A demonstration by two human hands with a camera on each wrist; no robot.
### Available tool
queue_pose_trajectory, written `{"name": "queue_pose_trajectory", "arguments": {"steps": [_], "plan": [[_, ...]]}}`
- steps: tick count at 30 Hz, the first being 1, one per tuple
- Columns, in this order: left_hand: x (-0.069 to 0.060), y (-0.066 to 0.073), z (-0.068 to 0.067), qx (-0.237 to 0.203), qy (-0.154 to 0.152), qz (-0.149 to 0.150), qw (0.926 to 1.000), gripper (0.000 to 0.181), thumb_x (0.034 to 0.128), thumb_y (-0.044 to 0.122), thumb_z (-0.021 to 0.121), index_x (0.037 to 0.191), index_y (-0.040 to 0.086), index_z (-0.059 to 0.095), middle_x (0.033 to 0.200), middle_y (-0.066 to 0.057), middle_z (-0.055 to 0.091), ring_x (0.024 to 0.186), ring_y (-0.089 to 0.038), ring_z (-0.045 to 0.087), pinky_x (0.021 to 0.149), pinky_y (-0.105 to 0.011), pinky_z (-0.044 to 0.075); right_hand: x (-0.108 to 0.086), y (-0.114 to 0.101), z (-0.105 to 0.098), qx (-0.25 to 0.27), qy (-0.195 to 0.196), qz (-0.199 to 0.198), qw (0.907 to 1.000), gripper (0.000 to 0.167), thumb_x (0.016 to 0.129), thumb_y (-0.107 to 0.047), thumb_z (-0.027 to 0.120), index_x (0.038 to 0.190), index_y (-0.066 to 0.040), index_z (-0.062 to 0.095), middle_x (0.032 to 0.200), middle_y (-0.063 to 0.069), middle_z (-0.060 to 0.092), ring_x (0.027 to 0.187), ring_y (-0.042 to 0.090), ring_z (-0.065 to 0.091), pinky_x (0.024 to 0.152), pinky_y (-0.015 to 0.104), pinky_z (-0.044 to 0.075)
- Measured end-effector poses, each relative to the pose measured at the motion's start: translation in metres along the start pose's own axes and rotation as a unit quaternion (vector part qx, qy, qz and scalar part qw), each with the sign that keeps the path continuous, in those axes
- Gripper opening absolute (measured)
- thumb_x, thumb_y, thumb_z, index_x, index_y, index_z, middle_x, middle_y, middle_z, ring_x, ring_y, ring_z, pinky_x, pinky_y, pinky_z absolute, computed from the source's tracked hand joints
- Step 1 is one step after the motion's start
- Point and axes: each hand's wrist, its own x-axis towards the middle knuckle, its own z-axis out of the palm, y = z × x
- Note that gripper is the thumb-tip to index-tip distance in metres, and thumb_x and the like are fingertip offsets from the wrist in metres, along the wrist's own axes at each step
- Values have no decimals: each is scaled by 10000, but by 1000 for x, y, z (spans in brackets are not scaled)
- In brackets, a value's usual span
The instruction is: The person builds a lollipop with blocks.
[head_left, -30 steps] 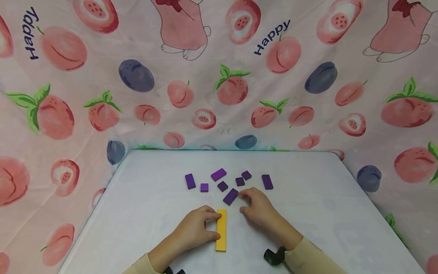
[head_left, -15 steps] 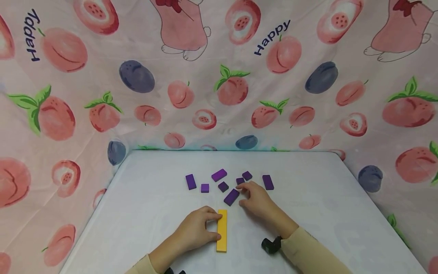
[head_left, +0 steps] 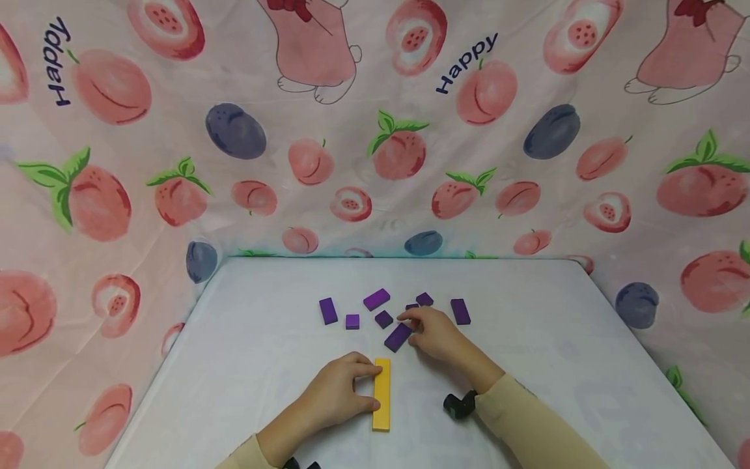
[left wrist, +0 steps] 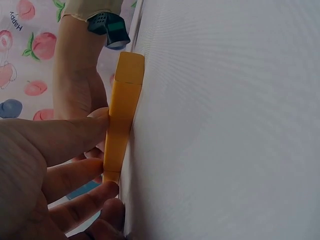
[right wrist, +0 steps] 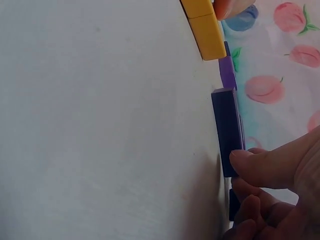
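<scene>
A long yellow block (head_left: 381, 395) lies near the middle of the white table, and faint seams cross it in the wrist views. My left hand (head_left: 336, 391) touches its left side, thumb and forefinger tips spread apart along that edge. Beyond it, my right hand (head_left: 436, 333) has its thumb and forefinger around the upper right end of a purple rectangular block (head_left: 397, 338). The right wrist view shows the thumb (right wrist: 245, 162) on this purple block (right wrist: 227, 127), with the other fingers behind. A small dark purple cube (head_left: 412, 305) is partly hidden behind the right hand.
Around the right hand lie more purple pieces: a cube (head_left: 383, 319), a lighter cube (head_left: 352, 322), another small cube (head_left: 424, 298), and rectangular blocks (head_left: 377, 299) at the back, left (head_left: 328, 311) and right (head_left: 460, 311). A fruit-print cloth (head_left: 387, 215) hangs behind the table.
My right hand has moved left and slightly forward, from beside the purple block to around its upper end. The left hand and the yellow block stay where they were.
</scene>
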Motion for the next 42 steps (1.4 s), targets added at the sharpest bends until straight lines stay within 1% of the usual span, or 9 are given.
{"name": "queue_pose_trajectory", "arguments": {"steps": [6,9,13,17,23,27,32,38,42], "plan": [[1,0,1,27,-27,-68,10000,571,798,399,947,1322,244,783,1239,133,700,1135,-123,666,1025,-427,569,3,-1,-2,-122,-286,-54,9995,418,897,-19,819,1231,-266,780,985,-14,641,934,182,566,905,386,549],[0,0,0,10,-15,-26,10000,569,797,389,950,1318,233,785,1231,129,701,1120,-121,664,1016,-426,570,3,-1,-2,-139,-340,-32,9993,385,892,-27,828,1197,-256,780,966,-16,629,925,179,562,889,376,545],[0,0,0,-22,-16,-14,10000,570,797,384,951,1319,228,783,1227,134,699,1106,-114,657,1001,-416,568,4,0,-1,-113,-297,-31,9995,327,878,-43,851,1146,-212,773,930,-14,614,903,169,556,855,359,529],[0,1,-1,-38,-68,-88,9999,570,800,390,949,1322,233,782,1224,138,695,1108,-113,653,1006,-422,568,4,1,-1,-71,-236,-15,9997,289,867,-63,873,1105,-185,763,881,-15,597,863,164,548,818,344,486],[1,4,-2,-72,-119,-224,9997,566,799,391,952,1317,236,786,1219,141,694,1123,-120,652,1020,-445,566,4,2,-1,11,-210,94,9997,276,862,-95,893,1083,-175,748,843,-8,587,817,168,545,775,329,471],[1,4,-1,-89,-115,-231,9996,562,799,392,952,1314,240,787,1220,146,693,1128,-122,653,1023,-450,565,1,1,-2,49,-194,163,9997,277,858,-128,907,1080,-167,746,841,-2,590,809,165,544,754,316,469],[1,4,-2,-100,-88,-208,9997,561,798,391,952,1312,237,788,1220,143,695,1122,-121,652,1018,-451,564,-1,0,-2,77,-115,122,9998,278,842,-158,926,1059,-163,752,825,-9,593,792,156,544,737,299,471],[1,4,-2,-150,-90,-222,9996,555,800,385,951,1309,230,790,1214,136,696,1135,-139,658,1041,-480,560,-6,-2,2,159,-131,87,9997,277,842,-167,926,1056,-158,752,805,-15,601,768,150,550,710,282,467],[-1,4,-1,-132,-58,-196,9997,569,794,385,953,1315,230,787,1218,141,695,1144,-143,664,1045,-472,559,-11,-6,6,253,-138,179,9994,273,845,-171,923,1059,-158,753,809,-16,606,773,154,557,716,290,474]]}}
